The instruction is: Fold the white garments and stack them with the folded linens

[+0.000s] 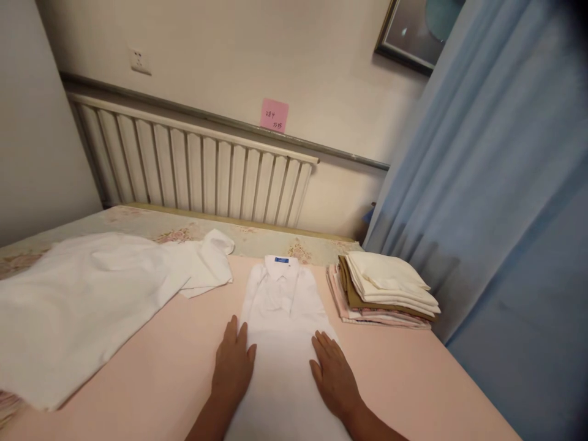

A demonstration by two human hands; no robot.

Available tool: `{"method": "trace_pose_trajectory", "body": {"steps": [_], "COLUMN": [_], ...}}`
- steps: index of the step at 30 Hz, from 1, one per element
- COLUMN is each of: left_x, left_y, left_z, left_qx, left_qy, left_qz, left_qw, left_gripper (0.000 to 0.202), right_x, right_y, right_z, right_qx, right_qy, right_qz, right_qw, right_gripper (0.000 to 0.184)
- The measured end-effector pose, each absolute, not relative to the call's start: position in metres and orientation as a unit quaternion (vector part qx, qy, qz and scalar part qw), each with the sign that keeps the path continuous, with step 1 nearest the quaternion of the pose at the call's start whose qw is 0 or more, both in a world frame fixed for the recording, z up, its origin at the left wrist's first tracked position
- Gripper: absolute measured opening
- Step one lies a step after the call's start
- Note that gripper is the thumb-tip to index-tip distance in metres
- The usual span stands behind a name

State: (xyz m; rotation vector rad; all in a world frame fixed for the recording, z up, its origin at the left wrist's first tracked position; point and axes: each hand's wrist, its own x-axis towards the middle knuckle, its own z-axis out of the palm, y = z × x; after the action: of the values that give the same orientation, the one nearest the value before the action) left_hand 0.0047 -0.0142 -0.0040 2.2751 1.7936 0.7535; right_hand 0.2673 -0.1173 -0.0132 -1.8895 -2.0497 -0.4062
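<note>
A white collared shirt (285, 361) lies in a long narrow shape, its collar with a blue label pointing away from me. On its left edge rests my left hand (233, 360), fingers stretched out and thumb over the fabric. My right hand (333, 372) lies flat on the opposite edge, fingers extended. Neither hand grips anything. The near end of the shirt runs out of view between my forearms.
Left of the shirt spreads a loose white garment (105, 294). A stack of folded cloths (390, 288) sits at the right, beside a blue curtain (482, 202). Pink cloth (395, 380) covers the bed. Behind it stands a radiator (197, 162).
</note>
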Motion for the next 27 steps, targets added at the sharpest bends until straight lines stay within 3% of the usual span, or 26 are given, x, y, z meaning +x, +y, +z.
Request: {"method": "trace_pose_trajectory", "body": {"steps": [16,27], "left_x": [-0.025,-0.027], "left_y": [0.012,0.014], "left_z": [0.036,0.037], "left_qx": [0.579,0.572], "left_qy": [0.64,0.655], "left_qz": [0.312,0.298], "left_qw": [0.398,0.394], "left_gripper": [0.047,0.038], "right_x": [0.267,0.268], "right_y": [-0.117,-0.116], "right_z": [-0.014,-0.015], "right_qx": [-0.659,-0.658], "right_qy": [-0.72,-0.721], "right_qz": [-0.152,-0.15], "right_qw": [0.159,0.159], "right_gripper": [0.047,0.048]}}
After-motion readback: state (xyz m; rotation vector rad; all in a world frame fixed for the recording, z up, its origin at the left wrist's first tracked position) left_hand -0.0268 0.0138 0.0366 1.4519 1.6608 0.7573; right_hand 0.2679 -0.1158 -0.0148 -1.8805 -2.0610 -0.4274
